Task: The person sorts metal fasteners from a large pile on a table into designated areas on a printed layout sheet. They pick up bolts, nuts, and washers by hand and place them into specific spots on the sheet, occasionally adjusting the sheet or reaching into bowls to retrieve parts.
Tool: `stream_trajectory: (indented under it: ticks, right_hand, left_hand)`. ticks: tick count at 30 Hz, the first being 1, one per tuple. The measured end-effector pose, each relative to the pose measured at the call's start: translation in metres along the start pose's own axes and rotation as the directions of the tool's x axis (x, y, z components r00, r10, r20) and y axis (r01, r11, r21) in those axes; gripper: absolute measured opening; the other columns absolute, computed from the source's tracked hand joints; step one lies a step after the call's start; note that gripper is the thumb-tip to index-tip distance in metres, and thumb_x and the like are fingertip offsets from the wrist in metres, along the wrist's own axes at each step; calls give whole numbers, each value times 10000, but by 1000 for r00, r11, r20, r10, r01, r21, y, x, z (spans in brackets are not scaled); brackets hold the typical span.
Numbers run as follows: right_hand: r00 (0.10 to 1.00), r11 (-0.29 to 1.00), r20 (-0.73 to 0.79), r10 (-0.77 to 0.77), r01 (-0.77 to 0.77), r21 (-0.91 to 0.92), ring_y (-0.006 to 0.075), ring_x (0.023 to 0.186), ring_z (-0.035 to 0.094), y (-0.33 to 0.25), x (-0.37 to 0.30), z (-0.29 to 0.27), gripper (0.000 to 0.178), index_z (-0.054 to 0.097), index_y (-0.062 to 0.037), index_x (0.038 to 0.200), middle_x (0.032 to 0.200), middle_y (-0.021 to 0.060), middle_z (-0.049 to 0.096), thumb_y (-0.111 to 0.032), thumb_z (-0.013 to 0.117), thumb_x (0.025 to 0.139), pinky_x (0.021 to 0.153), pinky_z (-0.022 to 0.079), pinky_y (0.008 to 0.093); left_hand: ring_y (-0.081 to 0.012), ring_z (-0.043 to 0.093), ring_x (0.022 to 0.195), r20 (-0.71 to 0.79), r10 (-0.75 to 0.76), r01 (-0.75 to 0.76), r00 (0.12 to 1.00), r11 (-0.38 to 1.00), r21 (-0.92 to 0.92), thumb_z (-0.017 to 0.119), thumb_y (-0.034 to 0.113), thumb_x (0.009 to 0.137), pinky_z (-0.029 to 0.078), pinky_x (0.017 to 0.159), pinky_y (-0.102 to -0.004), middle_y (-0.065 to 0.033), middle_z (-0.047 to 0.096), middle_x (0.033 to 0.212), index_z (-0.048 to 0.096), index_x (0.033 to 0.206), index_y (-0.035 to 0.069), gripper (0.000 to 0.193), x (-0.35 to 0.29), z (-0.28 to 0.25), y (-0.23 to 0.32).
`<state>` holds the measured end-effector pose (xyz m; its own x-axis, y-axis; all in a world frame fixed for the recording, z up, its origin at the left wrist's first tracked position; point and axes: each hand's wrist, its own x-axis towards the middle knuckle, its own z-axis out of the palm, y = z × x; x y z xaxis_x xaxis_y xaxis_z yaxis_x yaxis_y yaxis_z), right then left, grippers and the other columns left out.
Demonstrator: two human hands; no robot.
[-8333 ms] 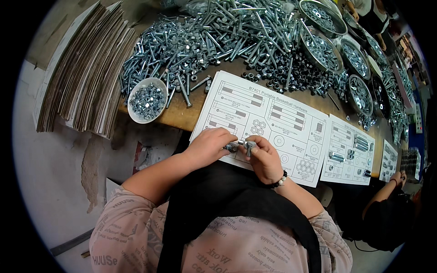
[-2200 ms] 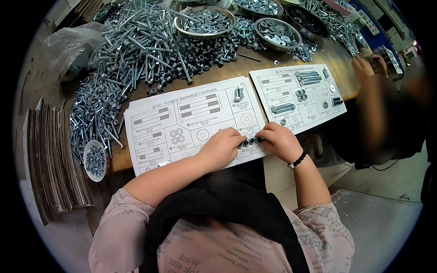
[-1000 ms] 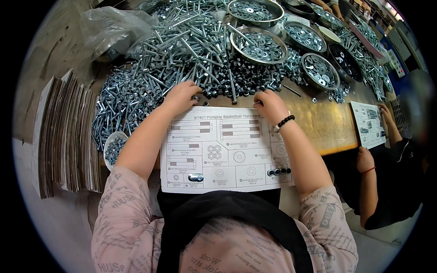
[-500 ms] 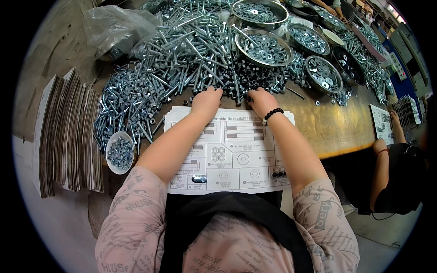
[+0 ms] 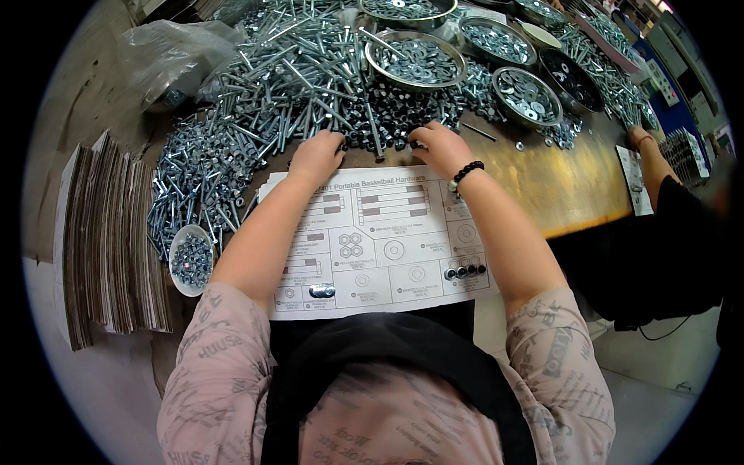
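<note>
My left hand (image 5: 316, 156) is at the near edge of a pile of small dark nuts (image 5: 399, 116), its fingertips pinched around a dark nut. Across from it, my right hand (image 5: 443, 150) has curled fingers, also closed on a dark nut at the pile's edge. Between and below my forearms lies a stack of printed sheets (image 5: 372, 256) with outline drawings of bolts, nuts and washers. A few shiny flat washers (image 5: 322, 291) rest on its lower left part. Several dark-ringed nuts (image 5: 465, 272) sit in a row at its lower right.
Loose bolts (image 5: 287, 85) heap up behind and left. Metal bowls of washers (image 5: 415, 62) stand at the back. A white bowl of small parts (image 5: 192, 262) and stacked cardboard (image 5: 108, 240) are at left. A co-worker's arm (image 5: 659, 167) reaches in at right.
My hands are farther apart at the pile's edge, the left having shifted left. The view has tilted slightly. The co-worker's arm has moved farther forward at right.
</note>
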<state>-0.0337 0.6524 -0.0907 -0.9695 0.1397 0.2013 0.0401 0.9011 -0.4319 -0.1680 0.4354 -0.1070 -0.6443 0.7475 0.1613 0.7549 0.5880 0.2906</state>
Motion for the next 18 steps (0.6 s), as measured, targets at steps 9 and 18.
stream_trajectory:
  ticks: [9, 18]
  right_hand:
    - [989, 971, 147, 6, -42, 237, 305, 786, 578, -11, -97, -53, 195, 604, -49, 909, 841, 130, 612, -117, 637, 729, 680, 466, 379]
    - [974, 959, 165, 157, -191, 212, 298, 811, 563, -6, -184, -56, 177, 616, -53, 907, 848, 122, 585, -55, 580, 733, 715, 462, 360]
  left_hand:
    - [-281, 559, 826, 131, 340, -270, 931, 885, -379, 600, 171, 748, 461, 726, -376, -103, 561, 855, 589, 974, 84, 242, -56, -2, 121]
    - [-284, 559, 865, 240, 434, -287, 868, 834, -472, 610, 199, 771, 460, 757, -365, -105, 560, 907, 599, 995, 71, 258, -77, 27, 167]
